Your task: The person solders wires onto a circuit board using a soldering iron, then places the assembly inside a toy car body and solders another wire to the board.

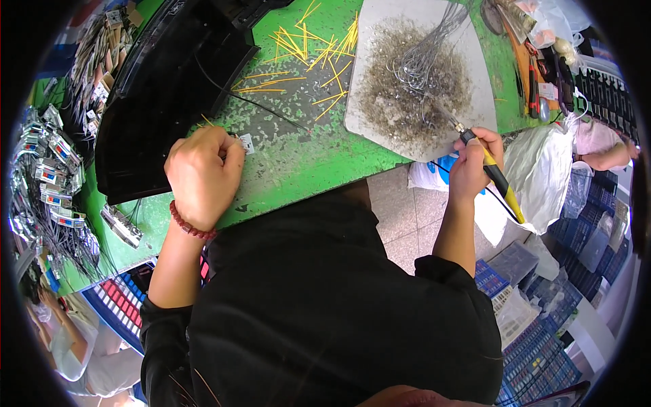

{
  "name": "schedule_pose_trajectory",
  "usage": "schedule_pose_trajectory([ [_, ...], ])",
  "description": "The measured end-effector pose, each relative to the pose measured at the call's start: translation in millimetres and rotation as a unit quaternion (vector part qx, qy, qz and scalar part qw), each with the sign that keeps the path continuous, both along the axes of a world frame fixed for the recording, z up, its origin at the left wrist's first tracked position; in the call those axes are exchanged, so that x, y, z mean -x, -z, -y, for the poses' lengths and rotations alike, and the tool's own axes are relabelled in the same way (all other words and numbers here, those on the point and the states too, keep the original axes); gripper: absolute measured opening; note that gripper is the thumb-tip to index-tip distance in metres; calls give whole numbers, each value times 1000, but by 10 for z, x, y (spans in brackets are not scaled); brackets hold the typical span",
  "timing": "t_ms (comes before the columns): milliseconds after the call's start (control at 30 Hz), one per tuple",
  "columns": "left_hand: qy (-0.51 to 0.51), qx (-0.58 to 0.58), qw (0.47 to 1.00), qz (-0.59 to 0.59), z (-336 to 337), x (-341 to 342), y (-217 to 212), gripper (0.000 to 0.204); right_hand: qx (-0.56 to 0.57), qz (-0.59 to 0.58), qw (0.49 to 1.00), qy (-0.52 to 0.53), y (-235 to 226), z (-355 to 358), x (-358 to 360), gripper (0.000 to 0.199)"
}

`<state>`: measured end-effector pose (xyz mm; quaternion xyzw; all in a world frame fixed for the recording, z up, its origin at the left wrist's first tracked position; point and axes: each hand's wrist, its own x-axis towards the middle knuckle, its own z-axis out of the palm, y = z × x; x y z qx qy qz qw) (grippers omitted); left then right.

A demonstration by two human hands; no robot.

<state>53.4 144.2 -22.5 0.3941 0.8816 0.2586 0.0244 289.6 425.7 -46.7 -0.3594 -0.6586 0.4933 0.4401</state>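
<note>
Your left hand (201,175) is curled tight around a small white part (246,143) with a thin black wire (251,102), pressing it down on the green surface (298,163), most likely so it stays put. Your right hand (475,159) grips a soldering iron (485,159) with a yellow and black handle like a pencil, its tip resting just past your fingers on the grey board (407,68) full of solder crumbs. Your fingers hide most of the white part, so I cannot tell its shape, and yellow sticks (305,54) lie farther out beyond your left hand.
</note>
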Motion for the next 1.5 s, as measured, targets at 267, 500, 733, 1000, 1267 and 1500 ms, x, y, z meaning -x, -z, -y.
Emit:
schedule_pose_trajectory([
  [267,-4,-1,1000,-1,1,13,8,16,3,-12,1000,-26,34,-71,-45,16],
  [500,37,5,999,-23,5,26,54,15,-11,-9,999,-47,68,-15,-121,14],
  [733,14,-8,1000,8,59,11,26,15,26,-11,1000,-7,-120,50,-6,8],
  [1000,11,-14,1000,7,21,0,56,13,-47,4,997,-62,-270,217,210,12],
  [1267,15,-16,1000,-1,27,3,53,14,11,-36,993,-110,-273,426,278,13],
  [1500,14,-11,1000,-7,57,18,80,17,52,-44,986,-153,-172,725,381,14],
])
